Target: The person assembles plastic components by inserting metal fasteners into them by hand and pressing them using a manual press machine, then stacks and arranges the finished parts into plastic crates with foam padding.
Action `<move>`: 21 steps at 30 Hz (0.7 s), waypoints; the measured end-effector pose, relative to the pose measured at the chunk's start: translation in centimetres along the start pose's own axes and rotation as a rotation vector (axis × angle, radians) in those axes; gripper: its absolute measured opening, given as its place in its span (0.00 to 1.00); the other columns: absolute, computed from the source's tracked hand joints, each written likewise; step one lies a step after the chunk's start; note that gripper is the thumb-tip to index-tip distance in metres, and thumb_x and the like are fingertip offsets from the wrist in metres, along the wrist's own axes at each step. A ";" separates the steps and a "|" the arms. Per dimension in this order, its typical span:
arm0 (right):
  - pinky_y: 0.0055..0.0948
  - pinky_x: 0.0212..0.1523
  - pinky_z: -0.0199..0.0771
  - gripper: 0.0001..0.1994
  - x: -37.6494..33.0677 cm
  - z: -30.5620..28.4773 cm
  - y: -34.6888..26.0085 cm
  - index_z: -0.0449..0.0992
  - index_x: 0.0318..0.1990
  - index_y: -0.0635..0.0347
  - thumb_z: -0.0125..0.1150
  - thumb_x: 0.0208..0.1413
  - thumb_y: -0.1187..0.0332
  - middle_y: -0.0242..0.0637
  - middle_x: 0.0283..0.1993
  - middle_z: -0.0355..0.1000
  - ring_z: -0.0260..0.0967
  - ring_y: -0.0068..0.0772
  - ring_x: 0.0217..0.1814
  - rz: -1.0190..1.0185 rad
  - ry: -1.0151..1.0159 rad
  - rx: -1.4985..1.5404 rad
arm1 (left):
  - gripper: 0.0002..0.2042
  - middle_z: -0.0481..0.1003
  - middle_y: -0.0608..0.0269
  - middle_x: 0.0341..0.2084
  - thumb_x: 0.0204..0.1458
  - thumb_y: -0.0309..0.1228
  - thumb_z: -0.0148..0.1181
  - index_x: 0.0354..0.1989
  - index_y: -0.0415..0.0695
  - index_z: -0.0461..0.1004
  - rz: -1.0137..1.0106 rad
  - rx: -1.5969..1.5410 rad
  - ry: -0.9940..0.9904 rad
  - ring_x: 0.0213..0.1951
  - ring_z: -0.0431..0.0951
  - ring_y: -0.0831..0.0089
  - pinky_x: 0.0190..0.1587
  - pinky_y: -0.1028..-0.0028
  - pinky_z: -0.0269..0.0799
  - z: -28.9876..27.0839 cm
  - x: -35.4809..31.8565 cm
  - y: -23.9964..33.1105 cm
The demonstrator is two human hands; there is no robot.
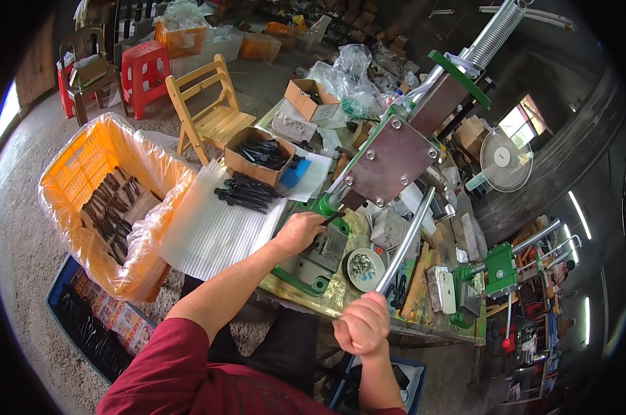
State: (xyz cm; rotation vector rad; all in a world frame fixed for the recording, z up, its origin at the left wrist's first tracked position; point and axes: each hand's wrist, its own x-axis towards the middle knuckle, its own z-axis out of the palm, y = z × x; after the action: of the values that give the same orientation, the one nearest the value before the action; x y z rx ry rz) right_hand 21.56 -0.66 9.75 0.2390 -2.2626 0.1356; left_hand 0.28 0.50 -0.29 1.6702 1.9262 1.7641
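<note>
Evidently the slim dark part (pixel 335 218) sat just below the head of the green bench press (pixel 392 162), its near end in the left hand (pixel 300 233) and its far end poking out past the fingertips. The left fingers were closed down in a pinch, though how thumb and forefinger met on it could not be made out. The right hand (pixel 363 325) was wrapped in a full fist round the lower end of the press's bright metal lever (pixel 406 241). Judging by its size and thin shape, the part was likely light and fairly stiff, perhaps a little slick if its surface was smooth; a grip on the near end, with fingers well out from under the press head, seemed the sound one. The lever looked rigid and smooth, best taken at its low end for leverage. Of the containers, a pale bowl (pixel 377 279) beside the press base held a heap of small shiny metal bits, too tiny to identify. A cardboard box (pixel 246 166) brimmed with black parts, and a pile of similar pieces (pixel 247 191) lay before it on a white ribbed sheet (pixel 209 238). Left of that, an orange crate (pixel 84 169) lined with clear plastic held rows of dark, slender pieces, and a blue bin (pixel 55 294) on the floor contained more black ones beside printed paper.
</note>
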 end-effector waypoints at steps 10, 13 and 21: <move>0.30 0.27 0.63 0.14 5.4 -5.5 -2.9 0.68 0.16 0.59 0.58 0.44 0.60 0.32 0.16 0.64 0.63 0.31 0.18 0.232 0.162 0.334 | 0.06 0.70 0.49 0.23 0.39 0.21 0.55 0.28 0.34 0.69 -0.028 0.054 -0.034 0.29 0.70 0.52 0.31 0.65 0.65 -0.2 0.4 -0.2; 0.30 0.28 0.63 0.15 5.4 -5.6 -3.1 0.68 0.16 0.59 0.58 0.44 0.59 0.31 0.16 0.64 0.64 0.31 0.18 0.247 0.174 0.317 | 0.06 0.70 0.49 0.22 0.39 0.21 0.55 0.27 0.35 0.69 -0.010 0.067 -0.047 0.29 0.70 0.52 0.31 0.65 0.65 0.0 0.7 0.1; 0.30 0.28 0.63 0.15 5.4 -5.2 -3.2 0.67 0.15 0.58 0.58 0.44 0.58 0.30 0.16 0.64 0.64 0.30 0.18 0.260 0.183 0.312 | 0.06 0.69 0.49 0.21 0.40 0.23 0.56 0.26 0.35 0.69 -0.011 0.080 -0.079 0.29 0.70 0.52 0.31 0.64 0.64 -0.4 0.7 0.0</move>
State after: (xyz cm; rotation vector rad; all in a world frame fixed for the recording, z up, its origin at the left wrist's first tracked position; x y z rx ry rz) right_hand 22.69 -3.54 17.31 0.0897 -2.0744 0.6247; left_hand -0.28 0.71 0.22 1.7222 1.9932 1.6115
